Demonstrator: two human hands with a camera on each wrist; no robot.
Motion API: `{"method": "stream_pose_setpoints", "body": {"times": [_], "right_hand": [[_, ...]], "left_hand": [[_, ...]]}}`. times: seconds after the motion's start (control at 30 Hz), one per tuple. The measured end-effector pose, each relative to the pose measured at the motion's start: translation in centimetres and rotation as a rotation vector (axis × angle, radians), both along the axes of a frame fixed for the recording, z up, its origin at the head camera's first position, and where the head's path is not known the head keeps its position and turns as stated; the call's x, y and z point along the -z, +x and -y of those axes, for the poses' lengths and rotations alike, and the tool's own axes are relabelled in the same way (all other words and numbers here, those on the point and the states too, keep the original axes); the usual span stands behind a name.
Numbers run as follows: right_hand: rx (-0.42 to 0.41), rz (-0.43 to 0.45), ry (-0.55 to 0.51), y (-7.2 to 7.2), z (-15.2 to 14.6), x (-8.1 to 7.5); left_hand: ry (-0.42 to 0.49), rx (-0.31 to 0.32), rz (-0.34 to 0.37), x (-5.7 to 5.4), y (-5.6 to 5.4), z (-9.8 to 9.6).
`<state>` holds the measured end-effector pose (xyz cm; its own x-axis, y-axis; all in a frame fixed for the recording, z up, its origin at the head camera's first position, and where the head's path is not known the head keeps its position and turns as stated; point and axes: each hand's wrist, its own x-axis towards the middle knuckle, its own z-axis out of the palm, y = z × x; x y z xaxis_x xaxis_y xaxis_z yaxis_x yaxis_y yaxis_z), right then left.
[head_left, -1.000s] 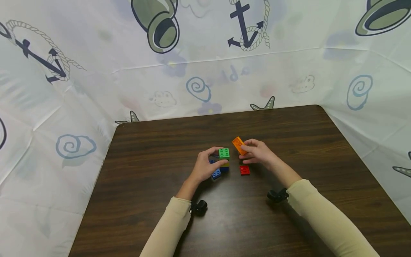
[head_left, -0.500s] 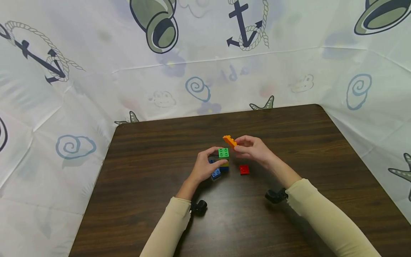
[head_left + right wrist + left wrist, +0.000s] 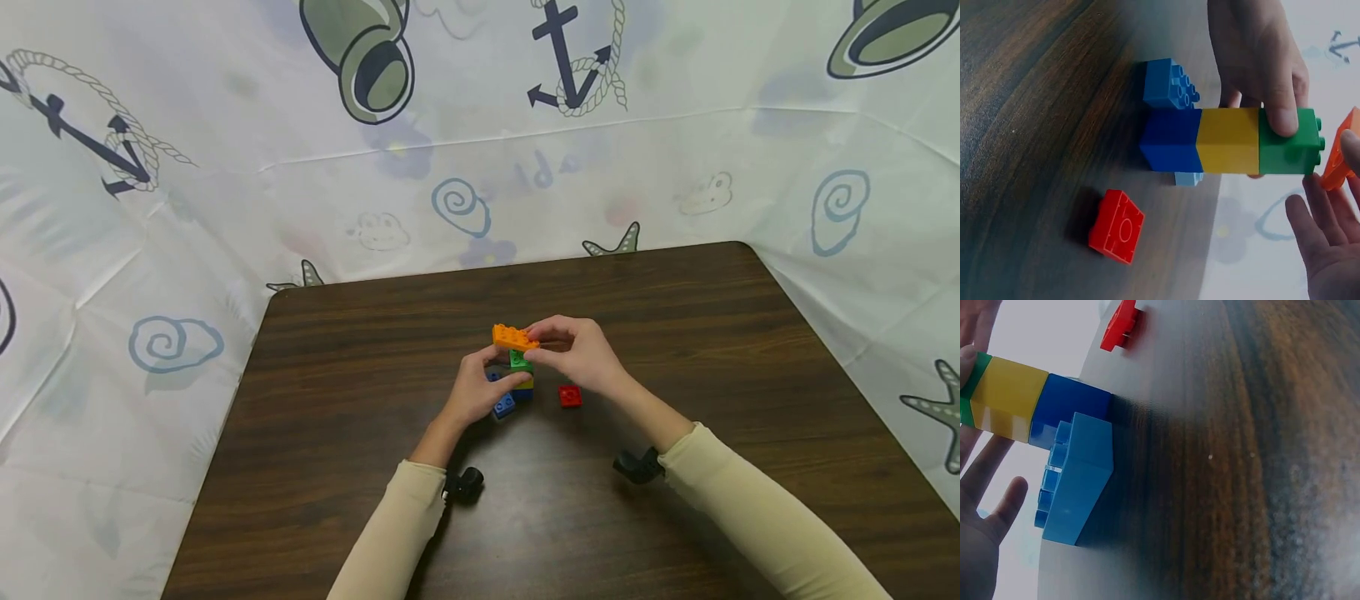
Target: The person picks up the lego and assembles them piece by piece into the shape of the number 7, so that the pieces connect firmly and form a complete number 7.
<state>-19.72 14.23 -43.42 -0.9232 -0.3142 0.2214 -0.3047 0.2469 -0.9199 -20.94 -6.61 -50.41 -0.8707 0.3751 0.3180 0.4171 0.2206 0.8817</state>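
In the head view, my left hand (image 3: 480, 387) steadies a short upright tower, its thumb and fingers on the green brick (image 3: 1297, 156) at the top. Below the green come a yellow brick (image 3: 1229, 140) and a dark blue brick (image 3: 1172, 140), which rests on the table. Pinched in my right hand (image 3: 577, 350) is an orange brick (image 3: 512, 337), held tilted just above the green studs; a small gap shows in the right wrist view. A lighter blue brick (image 3: 1085, 481) stands close against the tower's base, partly hidden by it.
A red brick (image 3: 1116, 228) lies on the table, right of the tower, with its hollow underside up. The dark wooden table (image 3: 337, 433) ends at the back by a patterned white cloth (image 3: 315, 200). Small black wrist cameras sit on both wrists.
My right hand has moved left with the orange brick, from beside the tower to above the green brick, turning it on the way. The left hand stays put.
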Motion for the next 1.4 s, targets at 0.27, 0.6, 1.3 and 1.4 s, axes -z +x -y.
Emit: {"method": "stream_pose_setpoints", "body": {"times": [0.27, 0.6, 1.3, 1.4], "right_hand": [[-0.004, -0.173, 0.181, 0.7, 0.9, -0.3], [-0.003, -0.268, 0.303, 0.6, 0.8, -0.3], [-0.016, -0.238, 0.39, 0.4, 0.7, -1.1], [-0.018, -0.228, 0.406, 0.4, 0.7, -1.3]], "left_hand": [[0.044, 0.015, 0.03, -0.7, 0.5, -0.1], [0.046, 0.026, -0.005, -3.5, 1.8, -0.2], [0.072, 0.054, 0.063, -3.6, 1.7, 0.0], [0.07, 0.06, 0.076, -3.6, 1.7, 0.0]]}}
